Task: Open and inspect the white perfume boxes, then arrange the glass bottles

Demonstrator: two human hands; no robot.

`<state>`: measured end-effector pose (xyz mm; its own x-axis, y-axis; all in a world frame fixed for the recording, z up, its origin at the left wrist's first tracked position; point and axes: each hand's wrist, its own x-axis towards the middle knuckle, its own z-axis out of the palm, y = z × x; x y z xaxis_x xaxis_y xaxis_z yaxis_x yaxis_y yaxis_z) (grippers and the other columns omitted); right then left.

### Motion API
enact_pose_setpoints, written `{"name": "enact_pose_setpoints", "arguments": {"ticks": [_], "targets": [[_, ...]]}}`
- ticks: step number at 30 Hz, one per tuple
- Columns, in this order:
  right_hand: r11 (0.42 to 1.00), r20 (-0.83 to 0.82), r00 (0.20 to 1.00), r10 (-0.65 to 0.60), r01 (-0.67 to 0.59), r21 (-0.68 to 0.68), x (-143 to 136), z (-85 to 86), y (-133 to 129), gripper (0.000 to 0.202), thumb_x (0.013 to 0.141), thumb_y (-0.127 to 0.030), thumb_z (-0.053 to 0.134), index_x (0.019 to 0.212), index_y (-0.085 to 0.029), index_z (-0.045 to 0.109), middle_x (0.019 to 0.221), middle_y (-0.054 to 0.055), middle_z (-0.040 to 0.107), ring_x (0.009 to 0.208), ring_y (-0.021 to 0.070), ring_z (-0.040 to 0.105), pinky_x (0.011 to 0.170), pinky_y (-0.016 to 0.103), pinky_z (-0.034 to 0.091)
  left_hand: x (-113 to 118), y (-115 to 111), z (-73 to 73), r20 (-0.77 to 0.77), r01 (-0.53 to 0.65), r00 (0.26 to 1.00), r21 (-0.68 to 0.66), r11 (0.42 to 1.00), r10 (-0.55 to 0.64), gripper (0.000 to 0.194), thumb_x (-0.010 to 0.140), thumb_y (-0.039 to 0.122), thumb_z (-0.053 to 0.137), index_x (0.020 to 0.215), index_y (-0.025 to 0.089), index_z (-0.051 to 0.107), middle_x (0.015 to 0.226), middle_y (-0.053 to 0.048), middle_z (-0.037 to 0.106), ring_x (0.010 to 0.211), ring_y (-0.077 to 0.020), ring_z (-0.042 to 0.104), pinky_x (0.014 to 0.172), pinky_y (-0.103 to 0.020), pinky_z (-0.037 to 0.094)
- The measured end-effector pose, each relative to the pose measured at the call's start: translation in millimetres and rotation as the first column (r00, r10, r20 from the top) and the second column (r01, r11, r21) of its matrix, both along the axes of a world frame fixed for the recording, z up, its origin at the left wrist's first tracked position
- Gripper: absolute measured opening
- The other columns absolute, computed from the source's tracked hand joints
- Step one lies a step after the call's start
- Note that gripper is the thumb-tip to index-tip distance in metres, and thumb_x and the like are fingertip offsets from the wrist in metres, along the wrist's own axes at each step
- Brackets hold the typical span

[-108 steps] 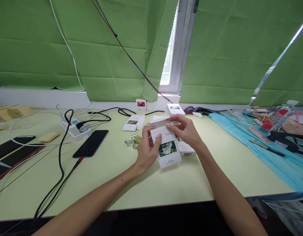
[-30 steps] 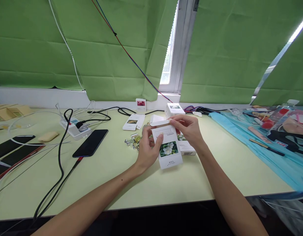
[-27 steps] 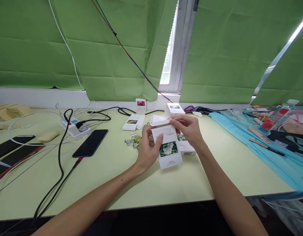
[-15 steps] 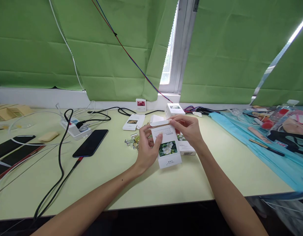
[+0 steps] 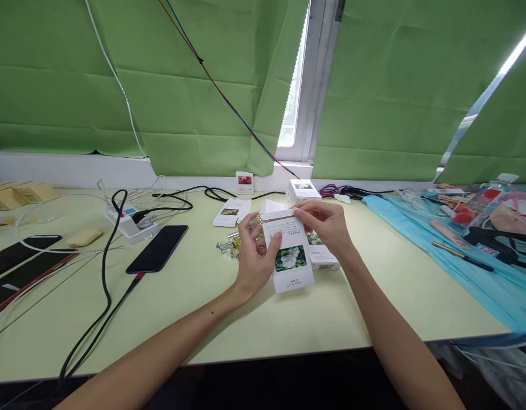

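Observation:
A small white carton [image 5: 294, 280] with a white-flower picture is held above the table, its printing upside down to me. My left hand [image 5: 255, 262] is closed around its left side, thumb flat on the front. At the upper right corner, my right hand [image 5: 329, 225] pinches the top edge, where a narrow opening shows. Behind the held carton lies another white flower-print carton [image 5: 325, 262], partly covered. Shiny clear and gold-coloured small pieces [image 5: 229, 245] lie left of my left hand.
Farther back are a flat white carton [image 5: 229, 214], a red-flower carton [image 5: 245, 182] and a white box [image 5: 303, 191]. To the left lie a phone [image 5: 157, 249], a power strip [image 5: 132, 228] and cables. Blue sheeting [image 5: 416, 239] with assorted items covers the right side.
The held carton has shifted very slightly left. Both hands keep nearly the same place and grip.

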<state>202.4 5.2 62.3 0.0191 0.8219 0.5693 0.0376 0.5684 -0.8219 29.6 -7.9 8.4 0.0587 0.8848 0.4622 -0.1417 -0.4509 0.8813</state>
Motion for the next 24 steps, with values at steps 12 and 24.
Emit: {"name": "enact_pose_setpoints", "arguments": {"ticks": [12, 24], "targets": [[1.0, 0.004, 1.0, 0.021, -0.021, 0.004, 1.3, -1.0, 0.3, 0.024, 0.078, -0.04, 0.081, 0.069, -0.019, 0.074, 0.087, 0.005, 0.076, 0.061, 0.0121, 0.062, 0.046, 0.024, 0.05, -1.9, 1.3, 0.3, -0.092, -0.027, 0.995, 0.019, 0.999, 0.029, 0.058, 0.092, 0.046, 0.066, 0.14, 0.033, 0.036, 0.115, -0.007, 0.066, 0.076, -0.0158, 0.072, 0.058, -0.026, 0.06], [0.999, -0.017, 0.999, 0.037, -0.037, 0.009, 2.4, -2.3, 0.7, 0.021, 0.079, -0.039, 0.08, 0.071, -0.02, 0.077, 0.086, 0.005, 0.075, 0.059, 0.0117, 0.06, 0.046, 0.026, 0.05, -1.1, 1.5, -0.3, -0.086, -0.022, 0.996, 0.019, 1.0, 0.023, 0.053, 0.091, 0.047, 0.066, 0.134, 0.032, 0.038, 0.111, -0.005, 0.065, 0.076, -0.0166, 0.073, 0.058, -0.026, 0.06]]}}
